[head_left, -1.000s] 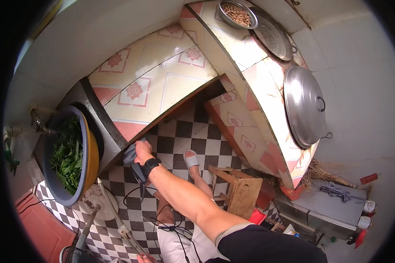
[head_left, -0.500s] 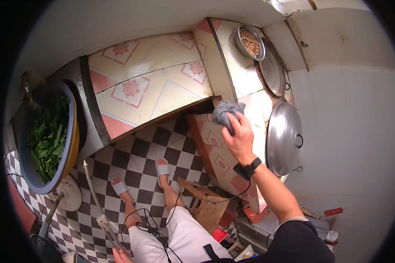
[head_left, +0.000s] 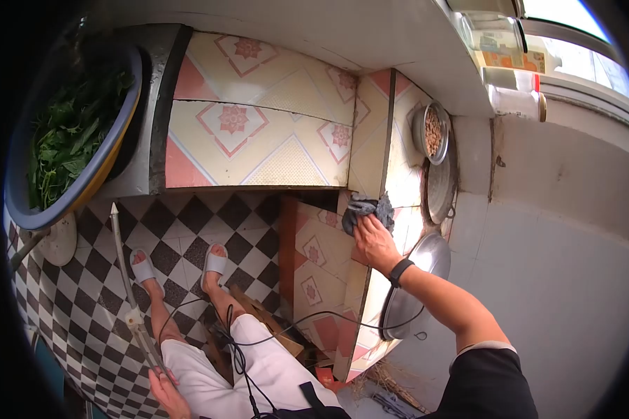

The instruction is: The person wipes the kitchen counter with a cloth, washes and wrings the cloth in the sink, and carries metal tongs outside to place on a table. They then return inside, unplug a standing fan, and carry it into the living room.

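A crumpled grey cloth [head_left: 367,211] is under the fingers of my right hand [head_left: 376,244], at the front edge of the tiled counter [head_left: 405,178] on the right. A dark band circles that wrist. Low on the left, my left hand [head_left: 166,392] is closed around a long metal pole [head_left: 134,318] whose pointed tip reaches up over the checkered floor. Beyond the cloth sit a metal bowl of nuts or beans [head_left: 433,133] and a flat round pan [head_left: 440,188]. A large metal lid [head_left: 426,269] lies behind my right forearm.
A blue-grey and yellow basin of green leaves [head_left: 77,140] stands at the upper left. The lower tiled surface [head_left: 258,140] spans the middle. A wooden stool [head_left: 272,328] is beside my legs. Black cables hang across my lap. Jars [head_left: 514,91] line the windowsill.
My right hand has carried the grey cloth from the left counter's edge across to the right counter and down onto it. The view has shifted, bringing the window and jars in.
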